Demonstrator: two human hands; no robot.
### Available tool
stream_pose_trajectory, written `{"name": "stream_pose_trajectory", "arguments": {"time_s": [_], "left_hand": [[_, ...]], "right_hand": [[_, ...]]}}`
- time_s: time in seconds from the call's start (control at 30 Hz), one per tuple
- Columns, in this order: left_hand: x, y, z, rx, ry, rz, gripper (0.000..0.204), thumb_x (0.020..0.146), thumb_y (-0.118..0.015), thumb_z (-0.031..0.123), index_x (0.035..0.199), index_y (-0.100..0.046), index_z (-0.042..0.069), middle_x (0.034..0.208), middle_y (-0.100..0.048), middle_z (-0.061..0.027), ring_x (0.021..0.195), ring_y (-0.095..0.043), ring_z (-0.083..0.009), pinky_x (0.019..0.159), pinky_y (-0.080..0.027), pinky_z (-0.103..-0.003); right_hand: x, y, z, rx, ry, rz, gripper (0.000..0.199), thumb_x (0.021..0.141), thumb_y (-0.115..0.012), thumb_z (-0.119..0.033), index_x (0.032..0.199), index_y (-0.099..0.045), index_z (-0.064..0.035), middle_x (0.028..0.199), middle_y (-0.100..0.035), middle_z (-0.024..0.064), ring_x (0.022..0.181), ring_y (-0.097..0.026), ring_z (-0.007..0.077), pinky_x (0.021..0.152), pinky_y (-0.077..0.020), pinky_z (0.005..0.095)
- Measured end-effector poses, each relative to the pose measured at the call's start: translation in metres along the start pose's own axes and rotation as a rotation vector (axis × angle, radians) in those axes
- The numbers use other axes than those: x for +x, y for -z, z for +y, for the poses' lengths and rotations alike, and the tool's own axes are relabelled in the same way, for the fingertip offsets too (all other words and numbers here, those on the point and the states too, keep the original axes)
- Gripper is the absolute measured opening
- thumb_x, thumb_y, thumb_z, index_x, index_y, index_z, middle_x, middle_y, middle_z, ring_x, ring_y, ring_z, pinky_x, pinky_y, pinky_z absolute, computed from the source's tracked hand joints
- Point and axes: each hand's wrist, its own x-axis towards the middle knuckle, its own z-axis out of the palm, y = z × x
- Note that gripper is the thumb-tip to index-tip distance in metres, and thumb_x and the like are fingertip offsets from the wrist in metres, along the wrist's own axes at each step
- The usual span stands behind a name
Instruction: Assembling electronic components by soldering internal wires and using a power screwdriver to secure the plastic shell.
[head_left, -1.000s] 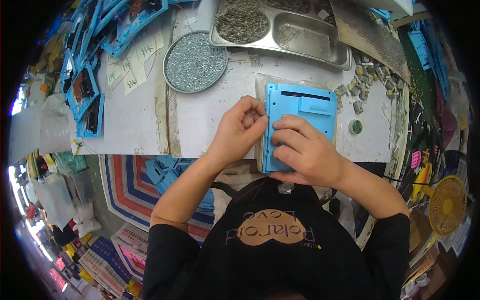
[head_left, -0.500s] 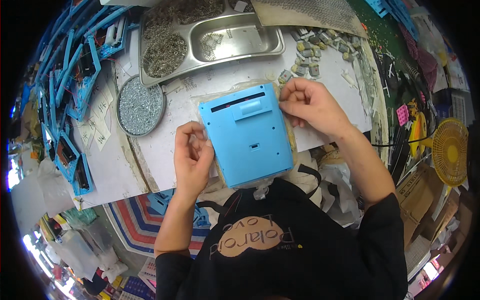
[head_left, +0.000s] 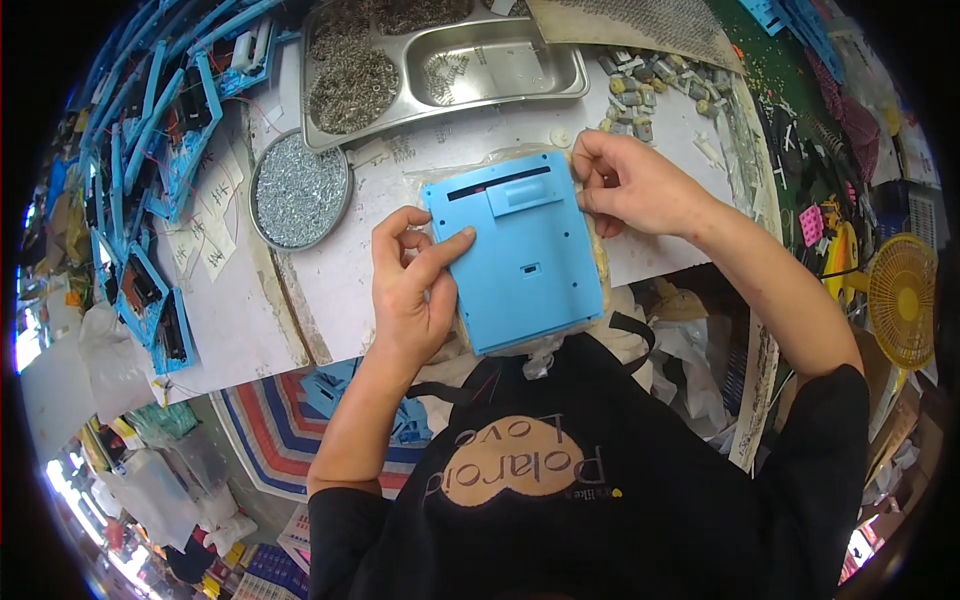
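Note:
A flat blue plastic casing (head_left: 535, 295) with a long slot, a raised block and small screw holes lies in front of me. Under it is a pad wrapped in clear plastic (head_left: 603, 268), showing along the edges. My left hand (head_left: 413, 285) grips the casing's left edge, thumb on its upper face and fingers curled at the side. At the upper right edge, my right hand (head_left: 632, 185) is closed, its thumb and bent forefinger against the casing's side. Its other fingertips are partly hidden.
A steel tray (head_left: 490, 98) of small springs stands at the back, beside a round dish of metal screws (head_left: 300, 190). Small motors (head_left: 640, 95) lie at the back right. Blue frames with wires (head_left: 150, 200) are piled left. A yellow fan (head_left: 900, 300) stands far right.
My left thumb has moved from the casing's left edge onto its upper face. My right hand stays at the upper right edge, its fingers slightly shifted. The whole view has shifted a little.

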Motion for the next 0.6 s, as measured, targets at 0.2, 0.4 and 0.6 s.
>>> {"name": "stream_pose_trajectory", "arguments": {"time_s": [0.2,0.4,0.6], "left_hand": [[0.001,0.006,0.002,0.005,0.023,0.005,0.051,0.071,-0.051,-0.014,0.113,-0.075,0.005,0.113,-0.048,-0.0146,0.089,-0.052,-0.0238,0.082,-0.047,-0.033],[0.021,0.05,-0.002,-0.018,0.034,-0.026,0.037,0.076,-0.058,-0.009,0.108,-0.072,0.004,0.104,-0.06,-0.0131,0.091,-0.063,-0.0291,0.077,-0.054,-0.038],[0.035,0.108,-0.063,0.728,0.288,0.182,0.015,0.082,-0.076,0.014,0.095,-0.074,0.007,0.091,-0.069,-0.0105,0.094,-0.065,-0.0314,0.084,-0.047,-0.044]], "right_hand": [[0.001,0.012,-0.034,-0.348,0.247,0.136,0.016,0.089,-0.066,-0.007,0.102,-0.059,-0.0034,0.074,-0.064,0.0085,0.064,-0.066,0.0177,0.059,-0.053,0.0331],[0.091,-0.071,-0.117,-0.769,1.11,0.216,0.015,0.08,-0.065,-0.013,0.092,-0.072,-0.0067,0.09,-0.072,0.012,0.093,-0.067,0.0324,0.081,-0.0542,0.0444],[0.172,-0.154,-0.142,-1.432,1.099,0.132,0.01,0.081,-0.07,-0.016,0.087,-0.077,-0.0131,0.093,-0.071,0.0009,0.103,-0.061,0.0224,0.09,-0.0483,0.0412]]}}
